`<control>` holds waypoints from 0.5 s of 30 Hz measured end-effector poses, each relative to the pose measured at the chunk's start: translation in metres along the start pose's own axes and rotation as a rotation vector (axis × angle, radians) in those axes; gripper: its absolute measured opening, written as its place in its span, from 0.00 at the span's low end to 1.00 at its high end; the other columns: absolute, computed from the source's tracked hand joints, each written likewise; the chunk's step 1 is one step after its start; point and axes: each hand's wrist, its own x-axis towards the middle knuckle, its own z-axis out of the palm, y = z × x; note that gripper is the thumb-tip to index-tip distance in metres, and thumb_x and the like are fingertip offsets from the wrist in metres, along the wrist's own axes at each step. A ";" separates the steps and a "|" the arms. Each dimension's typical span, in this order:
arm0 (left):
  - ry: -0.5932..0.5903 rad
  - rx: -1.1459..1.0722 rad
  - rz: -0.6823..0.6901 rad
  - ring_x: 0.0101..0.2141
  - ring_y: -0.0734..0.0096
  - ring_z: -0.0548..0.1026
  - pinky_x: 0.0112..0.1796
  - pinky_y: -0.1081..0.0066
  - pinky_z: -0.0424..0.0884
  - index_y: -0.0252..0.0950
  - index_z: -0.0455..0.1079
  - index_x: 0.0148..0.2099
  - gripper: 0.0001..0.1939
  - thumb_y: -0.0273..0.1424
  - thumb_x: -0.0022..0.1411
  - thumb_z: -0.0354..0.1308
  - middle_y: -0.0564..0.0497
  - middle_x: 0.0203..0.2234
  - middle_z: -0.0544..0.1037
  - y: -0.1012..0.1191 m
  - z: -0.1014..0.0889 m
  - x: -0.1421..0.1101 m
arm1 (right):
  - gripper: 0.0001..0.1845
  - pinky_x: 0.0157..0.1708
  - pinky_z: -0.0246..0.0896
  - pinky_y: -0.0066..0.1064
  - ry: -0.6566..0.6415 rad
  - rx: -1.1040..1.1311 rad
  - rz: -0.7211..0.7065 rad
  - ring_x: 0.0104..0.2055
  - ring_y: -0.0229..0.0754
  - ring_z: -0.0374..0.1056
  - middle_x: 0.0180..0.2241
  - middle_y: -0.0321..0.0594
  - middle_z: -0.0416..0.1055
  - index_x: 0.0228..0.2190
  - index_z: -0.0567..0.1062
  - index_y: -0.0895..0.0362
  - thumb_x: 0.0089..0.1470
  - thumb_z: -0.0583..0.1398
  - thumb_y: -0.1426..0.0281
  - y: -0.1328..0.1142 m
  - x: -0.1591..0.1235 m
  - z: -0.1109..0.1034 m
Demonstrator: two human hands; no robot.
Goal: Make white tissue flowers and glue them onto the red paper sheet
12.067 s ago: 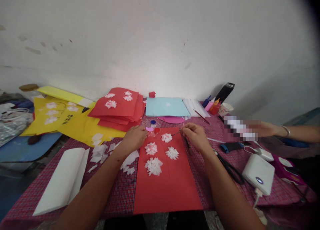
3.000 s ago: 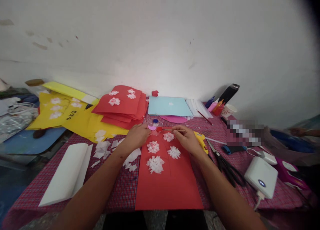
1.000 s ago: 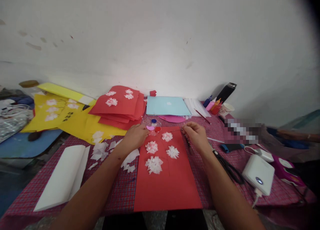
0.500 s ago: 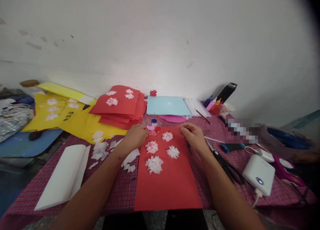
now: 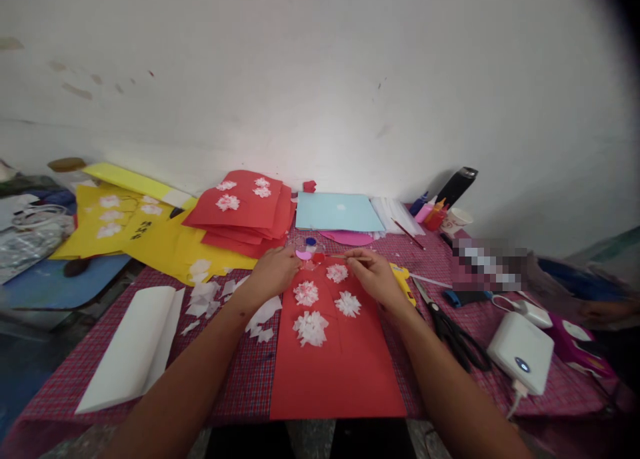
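Observation:
A sheet of red paper (image 5: 340,379) lies before me, bearing several ruffled white paper flowers (image 5: 310,328), some tinted pink at the centre. At its top edge sits a cluster of small clear paint pots (image 5: 318,259) with pink, blue and red in them. My left hand (image 5: 277,271) is closed at the left side of these pots, fingertips on their edge. Pinched in my right hand (image 5: 369,271) is a thin paintbrush (image 5: 338,256), its tip pointing left at the red pot. The bristles are too small to make out.
Left are torn white paper pieces (image 5: 204,300), folded white paper (image 5: 133,349), yellow sheets (image 5: 170,246) and stacked red sheets (image 5: 240,212). Right are a yellow glue gun (image 5: 402,280), black scissors (image 5: 453,332), a white power bank (image 5: 523,352), paint bottles (image 5: 435,214) and another person's hand (image 5: 607,310).
My right hand has moved left from the paper's top right corner, bringing the brush to the red pot. The glue gun behind it now shows. My left hand stays by the pots.

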 end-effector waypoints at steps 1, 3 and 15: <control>-0.003 -0.001 -0.001 0.42 0.60 0.74 0.44 0.63 0.68 0.37 0.76 0.38 0.16 0.32 0.72 0.48 0.44 0.38 0.77 0.000 0.000 0.000 | 0.12 0.32 0.62 0.31 -0.020 -0.002 -0.008 0.31 0.42 0.69 0.31 0.39 0.77 0.37 0.79 0.56 0.56 0.60 0.63 0.003 0.001 0.003; 0.001 -0.004 -0.008 0.41 0.61 0.74 0.43 0.63 0.68 0.37 0.76 0.39 0.16 0.32 0.72 0.47 0.44 0.38 0.77 0.000 0.001 0.000 | 0.11 0.31 0.62 0.31 -0.060 -0.015 -0.022 0.30 0.42 0.69 0.30 0.38 0.76 0.37 0.79 0.55 0.57 0.59 0.63 0.007 0.003 0.008; 0.026 0.004 -0.003 0.40 0.61 0.73 0.42 0.64 0.67 0.36 0.77 0.36 0.17 0.32 0.71 0.48 0.44 0.36 0.76 0.000 0.003 0.000 | 0.12 0.30 0.61 0.31 0.007 0.044 0.048 0.29 0.40 0.67 0.29 0.39 0.75 0.34 0.78 0.57 0.53 0.61 0.62 -0.004 0.000 0.000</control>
